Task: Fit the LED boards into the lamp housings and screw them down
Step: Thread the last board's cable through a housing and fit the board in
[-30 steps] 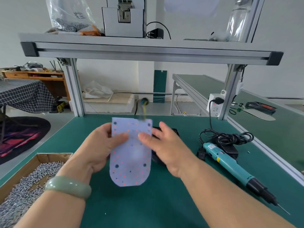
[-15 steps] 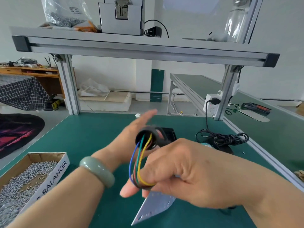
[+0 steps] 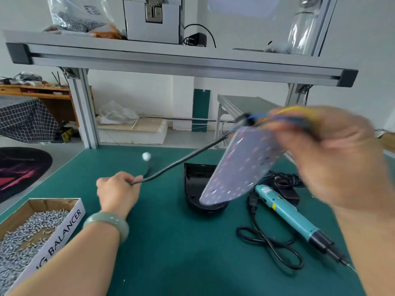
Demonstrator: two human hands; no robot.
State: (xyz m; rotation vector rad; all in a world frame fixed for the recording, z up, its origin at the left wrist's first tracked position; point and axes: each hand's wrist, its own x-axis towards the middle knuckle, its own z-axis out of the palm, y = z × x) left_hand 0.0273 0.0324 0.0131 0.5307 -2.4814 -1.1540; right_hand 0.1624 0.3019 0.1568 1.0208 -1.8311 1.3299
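Observation:
My right hand is raised at the right, blurred, gripping a bundle of coloured wires from which the pale LED board hangs tilted in the air. A black cable runs from the board's top down to my left hand, which grips its end; a small white tip sticks up beyond the fist. The black lamp housing lies on the green mat under the board's lower edge.
A teal electric screwdriver lies at the right with its black cord looped beside it. A cardboard box of screws sits at the front left. An aluminium shelf frame crosses overhead, with uprights at the bench's back.
My right hand has lifted up and to the right with the wires, raising the board off the mat. My left hand has closed on the black cable and drawn it out to the left.

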